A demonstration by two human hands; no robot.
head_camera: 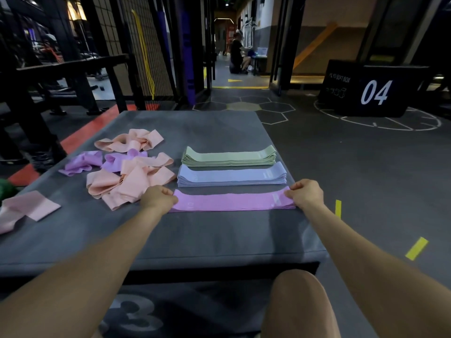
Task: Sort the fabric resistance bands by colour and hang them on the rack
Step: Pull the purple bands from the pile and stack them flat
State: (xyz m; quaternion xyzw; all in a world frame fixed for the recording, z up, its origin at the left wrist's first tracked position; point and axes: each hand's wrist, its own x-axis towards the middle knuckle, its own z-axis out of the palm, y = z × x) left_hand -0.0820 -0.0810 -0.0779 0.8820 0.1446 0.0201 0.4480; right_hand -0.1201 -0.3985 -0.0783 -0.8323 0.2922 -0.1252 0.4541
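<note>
Pink band [231, 202] lies flat, near edge of the surface [219, 235]. Left hand [157, 198] and right hand [306, 193] fingers pinch its ends, probably squaring it. Blue stack [231, 176] and green stack [229, 156] just beyond; unsorted peach and purple pile [129, 167] left.

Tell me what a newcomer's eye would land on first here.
Three flat stacks near the mat's right edge: green stack farthest, blue stack, and nearest the pink band, pinched at its ends by the left hand and right hand. Left lies a peach-and-purple heap.
</note>
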